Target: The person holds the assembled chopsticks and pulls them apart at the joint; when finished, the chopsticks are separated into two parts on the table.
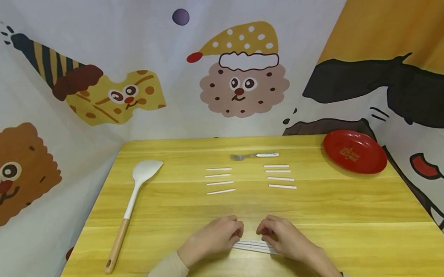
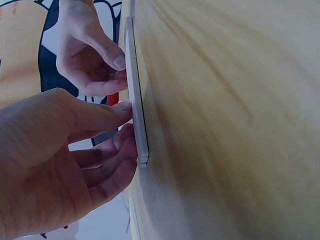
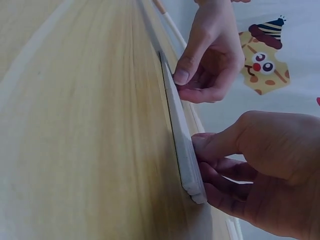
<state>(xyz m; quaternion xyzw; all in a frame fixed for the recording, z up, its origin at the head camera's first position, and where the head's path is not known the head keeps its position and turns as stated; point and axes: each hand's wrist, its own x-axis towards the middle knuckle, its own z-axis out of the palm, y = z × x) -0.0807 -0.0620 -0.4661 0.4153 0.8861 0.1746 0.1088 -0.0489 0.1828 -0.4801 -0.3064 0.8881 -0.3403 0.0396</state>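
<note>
Two light tan sleeves [image 1: 160, 276] are closest, and bare hands poke out of them over a yellow wooden desk [image 1: 327, 208]. The left hand [image 1: 215, 237] has its thumb and bent fingers on one end of a small bunch of thin, flat white sticks [image 1: 252, 245]. The right hand [image 1: 289, 239] holds the other end the same way. The bunch is between the hands, toward the front of the desk and about halfway from the left edge to the right edge. I cannot tell if it lies flat on the wood or is up a tiny bit.

Farther back are four short white sticks in a left row [image 1: 220, 183] and four more in a right row [image 1: 280, 179]. Behind them, near the back edge, is a silver metal fork with a white handle [image 1: 265, 155]. Its prongs point to the left edge.

One big white spatula with a brown wooden handle [image 1: 126, 217] lies along the left edge. Its wide end is near the back left corner. One shiny red plate with gold writing [image 1: 362, 156] sits at the back right corner. White cloth with funny cartoon snacks [image 1: 141, 32] hangs behind the desk.
</note>
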